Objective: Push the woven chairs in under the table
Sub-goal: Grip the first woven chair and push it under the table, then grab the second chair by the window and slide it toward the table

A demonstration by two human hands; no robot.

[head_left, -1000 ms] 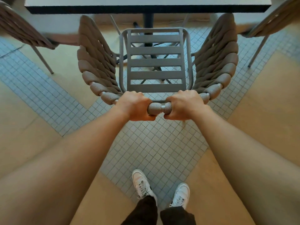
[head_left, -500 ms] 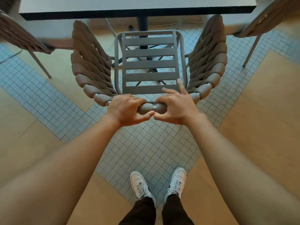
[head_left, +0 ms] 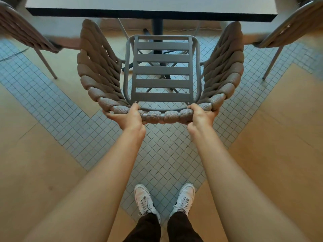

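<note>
table [head_left: 150, 5]: far part cut off by top edge
left side chair [head_left: 22, 30]: blurred, cropped
right side chair [head_left: 288, 30]: blurred, cropped
fingers [head_left: 111, 116]: curled beneath woven chair [head_left: 162, 116] rim, hidden

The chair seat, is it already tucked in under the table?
No, the slatted seat lies almost wholly in front of the table edge.

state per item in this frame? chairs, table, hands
middle woven chair: upright, facing the table, seat not yet under it
left hand: gripping the chair's back rail
right hand: gripping the same rail, apart from the left
table: edge just beyond the seat front
left side chair: partly in view
right side chair: partly in view
</note>
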